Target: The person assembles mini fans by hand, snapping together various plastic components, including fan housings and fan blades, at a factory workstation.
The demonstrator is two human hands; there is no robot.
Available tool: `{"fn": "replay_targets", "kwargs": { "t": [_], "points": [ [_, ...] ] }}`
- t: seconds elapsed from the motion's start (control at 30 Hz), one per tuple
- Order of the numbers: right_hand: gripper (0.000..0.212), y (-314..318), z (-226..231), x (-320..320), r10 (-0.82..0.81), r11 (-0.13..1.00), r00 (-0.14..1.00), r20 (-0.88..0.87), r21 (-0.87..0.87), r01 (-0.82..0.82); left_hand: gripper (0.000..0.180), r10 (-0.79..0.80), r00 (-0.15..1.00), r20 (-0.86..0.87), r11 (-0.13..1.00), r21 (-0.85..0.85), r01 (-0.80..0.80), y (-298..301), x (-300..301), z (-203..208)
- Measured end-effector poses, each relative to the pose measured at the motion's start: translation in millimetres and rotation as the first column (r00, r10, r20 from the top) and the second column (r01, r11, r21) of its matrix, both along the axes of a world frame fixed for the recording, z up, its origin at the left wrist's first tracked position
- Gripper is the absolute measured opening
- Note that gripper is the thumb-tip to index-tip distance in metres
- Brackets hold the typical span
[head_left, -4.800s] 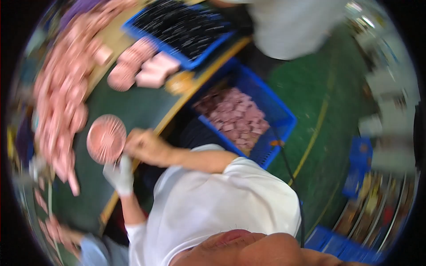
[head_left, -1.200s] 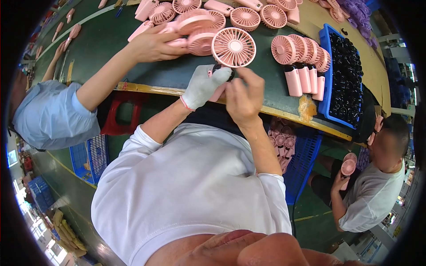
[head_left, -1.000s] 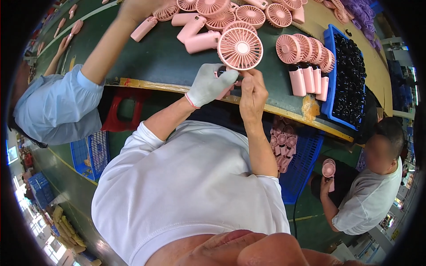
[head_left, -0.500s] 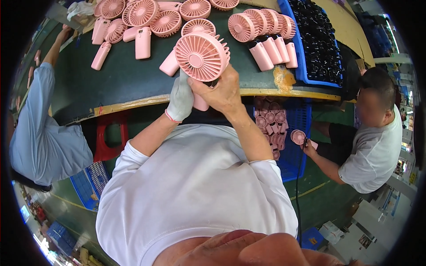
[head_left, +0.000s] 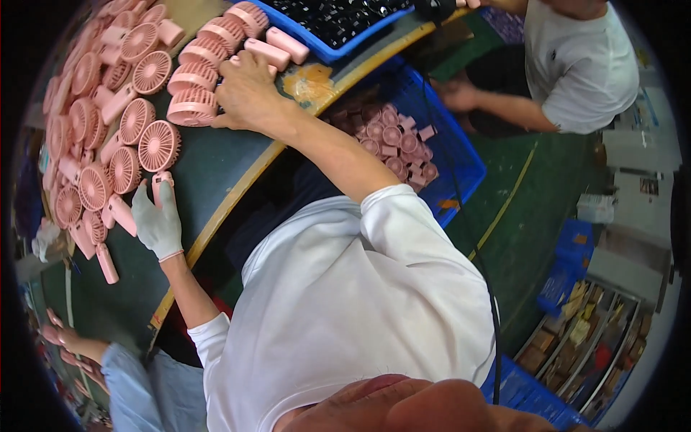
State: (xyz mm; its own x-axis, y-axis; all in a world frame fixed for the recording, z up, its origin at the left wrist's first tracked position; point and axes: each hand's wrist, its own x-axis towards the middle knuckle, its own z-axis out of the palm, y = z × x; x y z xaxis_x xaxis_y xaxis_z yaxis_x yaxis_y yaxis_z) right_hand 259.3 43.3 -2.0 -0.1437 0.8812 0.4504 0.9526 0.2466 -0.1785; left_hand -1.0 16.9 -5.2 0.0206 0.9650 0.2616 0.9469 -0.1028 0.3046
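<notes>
Fan (head_left: 158,146) lay on the bench (head_left: 209,165) at the pile's (head_left: 85,119) near edge, gloved left hand (head_left: 157,223) at its handle with thumb and fingers spread, while right hand (head_left: 252,93) covered the fan row's (head_left: 204,52) handles, grip hidden, could not tell, near blue tray (head_left: 332,53).

I've got fairly bright, even indoor light. White fabric shirt (head_left: 360,295) brightest, soft fold shadows. Deep shade under the dark green counter with a worn yellow edge (head_left: 216,162). Small glints on the glossy black parts (head_left: 331,20). Fisheye bends my edges, rim black and soft. Round pink plastic fans (head_left: 158,146) sharp; co-worker's bare hand (head_left: 458,95) blurred.
</notes>
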Motion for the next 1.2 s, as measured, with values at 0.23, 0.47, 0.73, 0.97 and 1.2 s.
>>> {"fn": "replay_targets", "kwargs": {
  "t": [0.23,0.47,0.73,0.97,1.2],
  "points": [
    [0.038,-17,13,-5,0.062,0.975,0.984,-0.168,-0.202,-0.096,0.054,-0.148,0.971,-0.191,0.985,-0.114,0.127,30,-4,5],
    [0.028,-89,5,8,0.001,0.997,0.975,-0.223,-0.075,-0.018,0.054,-0.173,0.977,-0.122,0.948,-0.290,0.132,49,7,6],
    [0.029,-217,-24,45,0.013,0.998,0.850,-0.527,-0.040,-0.041,0.053,-0.112,0.952,-0.286,0.986,-0.151,0.071,34,21,14],
    [0.035,-260,-90,88,-0.393,0.907,0.763,-0.514,-0.352,0.230,0.049,-0.135,0.872,-0.471,0.969,0.120,0.215,15,25,11],
    [0.041,-212,-285,175,-0.821,0.441,0.537,-0.194,-0.813,0.381,0.041,-0.113,0.960,-0.258,0.980,0.130,0.150,0,41,2]
  ]
}}
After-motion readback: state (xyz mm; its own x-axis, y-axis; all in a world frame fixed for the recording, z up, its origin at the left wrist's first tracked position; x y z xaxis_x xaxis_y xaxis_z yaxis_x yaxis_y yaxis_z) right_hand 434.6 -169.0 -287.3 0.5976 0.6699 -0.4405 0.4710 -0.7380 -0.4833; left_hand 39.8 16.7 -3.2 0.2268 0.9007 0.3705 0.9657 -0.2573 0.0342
